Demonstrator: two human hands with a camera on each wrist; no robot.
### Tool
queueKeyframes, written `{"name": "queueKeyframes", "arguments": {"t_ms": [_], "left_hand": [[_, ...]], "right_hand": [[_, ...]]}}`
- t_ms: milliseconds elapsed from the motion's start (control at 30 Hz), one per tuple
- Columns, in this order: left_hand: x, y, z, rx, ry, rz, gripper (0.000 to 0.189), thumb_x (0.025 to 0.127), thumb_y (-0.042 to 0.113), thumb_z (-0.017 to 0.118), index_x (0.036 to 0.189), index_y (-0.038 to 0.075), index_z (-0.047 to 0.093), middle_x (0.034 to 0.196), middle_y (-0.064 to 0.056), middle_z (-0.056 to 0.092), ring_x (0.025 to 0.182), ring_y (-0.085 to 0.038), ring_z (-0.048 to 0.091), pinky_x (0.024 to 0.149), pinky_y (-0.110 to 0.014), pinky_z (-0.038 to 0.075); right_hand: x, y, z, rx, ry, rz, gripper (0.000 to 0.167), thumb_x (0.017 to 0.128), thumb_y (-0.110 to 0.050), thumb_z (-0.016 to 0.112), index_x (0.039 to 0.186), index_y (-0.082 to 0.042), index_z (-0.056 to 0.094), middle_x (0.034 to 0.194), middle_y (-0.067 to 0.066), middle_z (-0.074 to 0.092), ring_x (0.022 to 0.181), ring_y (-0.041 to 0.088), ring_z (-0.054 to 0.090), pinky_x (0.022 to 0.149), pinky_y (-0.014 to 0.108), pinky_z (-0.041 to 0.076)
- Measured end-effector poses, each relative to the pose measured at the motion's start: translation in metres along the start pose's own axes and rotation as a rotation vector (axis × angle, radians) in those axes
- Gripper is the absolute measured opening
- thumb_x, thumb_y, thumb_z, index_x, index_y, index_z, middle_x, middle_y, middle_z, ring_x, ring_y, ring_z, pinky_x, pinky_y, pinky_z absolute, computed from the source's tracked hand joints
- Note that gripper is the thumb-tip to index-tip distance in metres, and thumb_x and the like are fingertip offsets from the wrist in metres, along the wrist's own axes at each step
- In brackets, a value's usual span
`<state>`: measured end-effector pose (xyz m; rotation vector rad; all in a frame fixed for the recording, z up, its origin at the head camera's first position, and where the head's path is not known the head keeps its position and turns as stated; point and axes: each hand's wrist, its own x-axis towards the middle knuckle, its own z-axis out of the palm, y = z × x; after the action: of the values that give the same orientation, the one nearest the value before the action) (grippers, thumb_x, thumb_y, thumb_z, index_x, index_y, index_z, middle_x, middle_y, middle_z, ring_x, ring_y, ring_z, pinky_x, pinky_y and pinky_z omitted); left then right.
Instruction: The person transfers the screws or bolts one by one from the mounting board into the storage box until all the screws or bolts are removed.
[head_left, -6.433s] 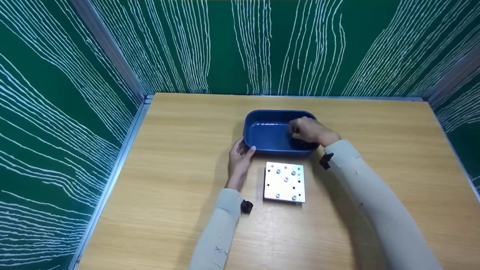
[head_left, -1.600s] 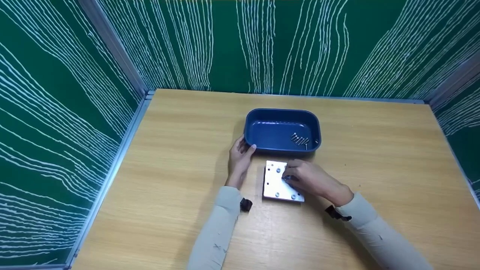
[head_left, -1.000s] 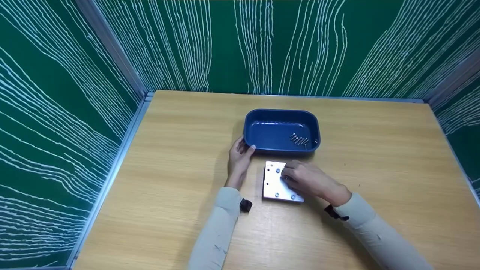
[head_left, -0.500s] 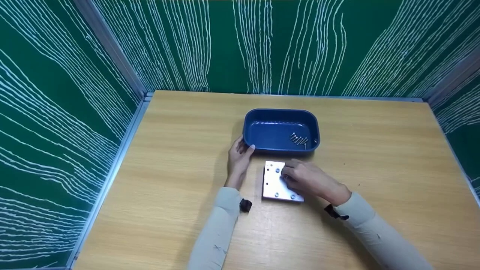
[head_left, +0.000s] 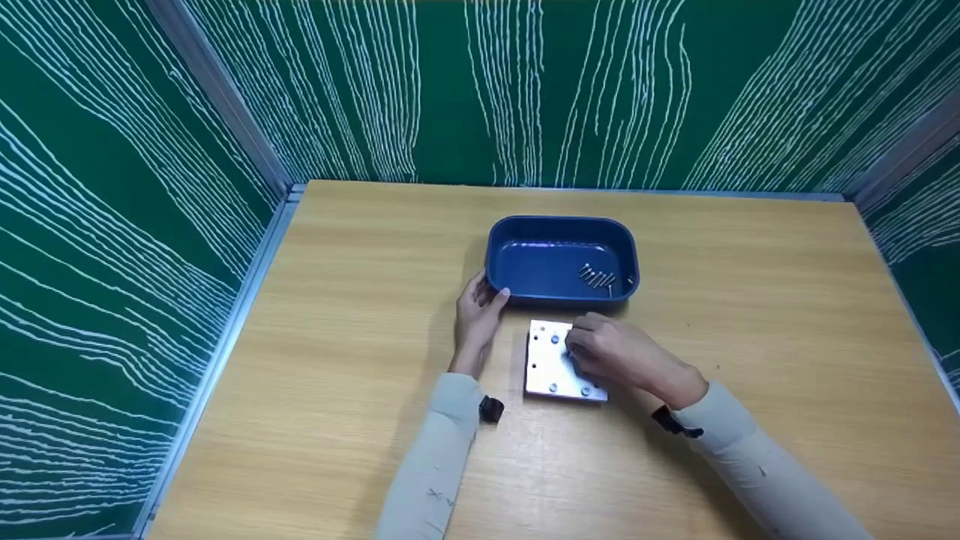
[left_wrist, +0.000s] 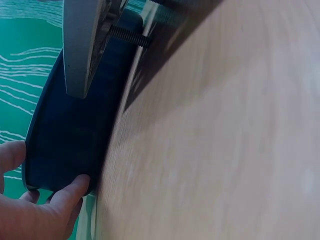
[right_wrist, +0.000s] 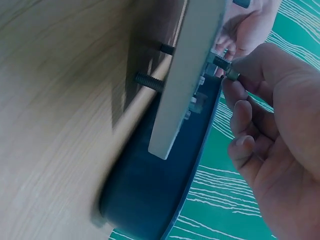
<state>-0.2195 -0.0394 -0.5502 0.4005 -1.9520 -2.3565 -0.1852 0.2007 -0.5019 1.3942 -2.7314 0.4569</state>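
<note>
My right hand is over the right side of a square metal plate with holes and several screws set in it. In the right wrist view, thumb and forefinger pinch a small screw by its head, with its threaded end toward the plate's upper face. Threaded shanks stick out below the plate. My left hand grips the near left corner of a dark blue bin, thumb at the rim. The right hand hides part of the plate.
Several loose screws lie in the right part of the bin. The wooden table meets green, white-streaked walls at the back and sides, with a metal strip along its left edge.
Since the oldest frame, my right hand has come out of the bin and down to the plate, with a screw in its fingers. It has barely shifted lately; my left hand stays put.
</note>
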Motion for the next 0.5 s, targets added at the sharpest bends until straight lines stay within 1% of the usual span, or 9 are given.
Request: {"name": "queueKeyframes", "arguments": {"t_ms": [133,233,500], "left_hand": [[0.001,0.000,0.000,0.011,0.010,-0.025,0.064,0.099,0.003,0.071,0.157,0.002,0.046,0.157,-0.022,0.051,0.144,-0.035,0.051,0.118,-0.037,0.049],[0.001,0.001,0.000,0.014,0.010,-0.033,0.064,0.099,0.004,0.071,0.158,0.004,0.046,0.158,-0.021,0.051,0.145,-0.035,0.051,0.118,-0.037,0.050],[0.000,0.000,0.000,0.027,0.007,-0.045,0.065,0.099,0.006,0.072,0.158,0.007,0.046,0.160,-0.019,0.049,0.147,-0.034,0.049,0.118,-0.037,0.049]], "right_hand": [[-0.002,0.001,-0.004,0.014,0.012,0.000,0.023,0.086,-0.004,0.084,0.107,-0.002,0.077,0.098,0.010,0.073,0.086,0.022,0.067,0.074,0.035,0.065],[-0.003,0.001,-0.008,0.030,0.019,0.013,0.024,0.085,-0.005,0.086,0.108,-0.004,0.078,0.098,0.009,0.073,0.087,0.021,0.067,0.076,0.035,0.066],[-0.003,0.005,-0.024,0.061,0.055,0.053,0.021,0.088,-0.008,0.086,0.108,-0.005,0.079,0.099,0.007,0.075,0.091,0.021,0.072,0.080,0.036,0.067]]}}
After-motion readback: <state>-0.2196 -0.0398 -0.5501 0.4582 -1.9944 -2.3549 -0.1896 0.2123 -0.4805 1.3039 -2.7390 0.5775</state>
